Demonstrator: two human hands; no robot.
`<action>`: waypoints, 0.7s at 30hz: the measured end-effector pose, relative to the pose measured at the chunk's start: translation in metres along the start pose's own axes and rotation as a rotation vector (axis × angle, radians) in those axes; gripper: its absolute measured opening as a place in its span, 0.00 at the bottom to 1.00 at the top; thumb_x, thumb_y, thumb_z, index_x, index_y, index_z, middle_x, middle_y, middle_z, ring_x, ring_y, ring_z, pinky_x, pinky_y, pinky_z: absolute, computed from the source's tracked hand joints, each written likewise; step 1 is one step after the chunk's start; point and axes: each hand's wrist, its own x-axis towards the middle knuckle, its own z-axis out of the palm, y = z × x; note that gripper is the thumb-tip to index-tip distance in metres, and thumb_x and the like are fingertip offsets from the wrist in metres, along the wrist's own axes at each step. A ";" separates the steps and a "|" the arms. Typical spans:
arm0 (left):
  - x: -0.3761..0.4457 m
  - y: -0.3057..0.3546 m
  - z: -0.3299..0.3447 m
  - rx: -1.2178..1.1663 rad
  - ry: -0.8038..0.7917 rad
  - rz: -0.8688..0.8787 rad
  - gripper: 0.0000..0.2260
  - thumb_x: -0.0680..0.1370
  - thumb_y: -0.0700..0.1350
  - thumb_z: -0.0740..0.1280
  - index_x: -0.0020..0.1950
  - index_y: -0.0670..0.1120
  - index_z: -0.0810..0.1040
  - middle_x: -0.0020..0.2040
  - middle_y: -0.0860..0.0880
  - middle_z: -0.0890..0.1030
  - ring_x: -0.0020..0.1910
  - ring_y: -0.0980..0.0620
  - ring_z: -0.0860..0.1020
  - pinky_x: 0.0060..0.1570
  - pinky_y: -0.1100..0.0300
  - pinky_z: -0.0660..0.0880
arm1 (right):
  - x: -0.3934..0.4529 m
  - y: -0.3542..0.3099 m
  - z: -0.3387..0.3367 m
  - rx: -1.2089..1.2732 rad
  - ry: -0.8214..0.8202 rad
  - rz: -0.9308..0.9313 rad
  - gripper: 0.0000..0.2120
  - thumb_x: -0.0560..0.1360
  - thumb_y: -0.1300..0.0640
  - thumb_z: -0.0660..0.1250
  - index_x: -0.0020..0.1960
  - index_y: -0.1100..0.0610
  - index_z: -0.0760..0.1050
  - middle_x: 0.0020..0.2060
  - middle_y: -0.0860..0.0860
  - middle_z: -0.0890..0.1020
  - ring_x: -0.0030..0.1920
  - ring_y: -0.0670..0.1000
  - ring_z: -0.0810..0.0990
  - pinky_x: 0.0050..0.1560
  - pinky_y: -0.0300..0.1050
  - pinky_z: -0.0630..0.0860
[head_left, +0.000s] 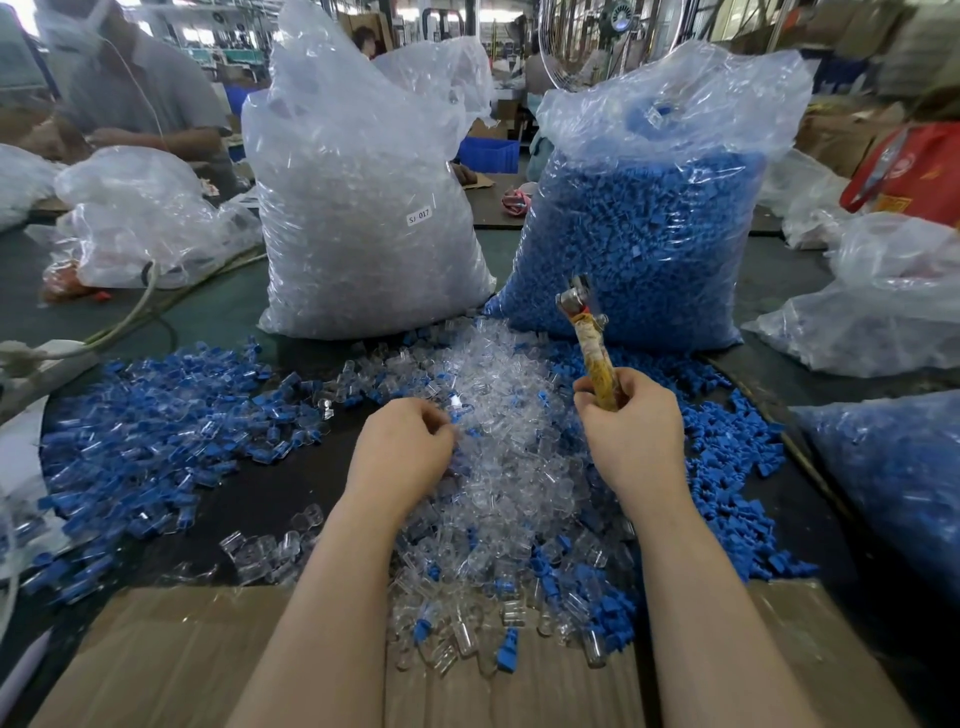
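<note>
One metal-headed tool (592, 343), its handle taped yellow, is gripped nearly upright in the curled fingers of the right hand (631, 431) above the heap of clear caps (511, 478), near centre. A small blue piece (455, 414) is pinched by the left hand (402, 447) just to its left. Farther back, a bag of clear parts (363, 208) and a bag of blue parts (649, 234) are stood side by side.
</note>
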 end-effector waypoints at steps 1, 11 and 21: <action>0.000 0.000 -0.001 -0.027 0.015 -0.006 0.05 0.78 0.50 0.69 0.45 0.51 0.81 0.38 0.56 0.80 0.36 0.60 0.77 0.30 0.67 0.67 | -0.001 -0.001 0.000 0.034 -0.006 -0.006 0.07 0.76 0.56 0.70 0.41 0.46 0.77 0.34 0.45 0.79 0.33 0.47 0.75 0.36 0.42 0.69; -0.005 0.028 -0.005 -0.842 -0.032 -0.107 0.03 0.75 0.42 0.74 0.44 0.43 0.83 0.34 0.49 0.84 0.32 0.58 0.81 0.32 0.67 0.76 | -0.007 -0.014 0.004 0.316 -0.076 -0.100 0.08 0.73 0.59 0.74 0.39 0.49 0.79 0.31 0.42 0.81 0.31 0.40 0.74 0.34 0.31 0.73; -0.013 0.049 0.004 -1.019 -0.057 -0.133 0.03 0.73 0.36 0.73 0.41 0.43 0.83 0.34 0.47 0.84 0.34 0.56 0.83 0.34 0.66 0.78 | -0.012 -0.019 0.008 0.380 -0.154 -0.187 0.08 0.74 0.60 0.73 0.41 0.48 0.78 0.32 0.39 0.81 0.34 0.37 0.77 0.38 0.29 0.73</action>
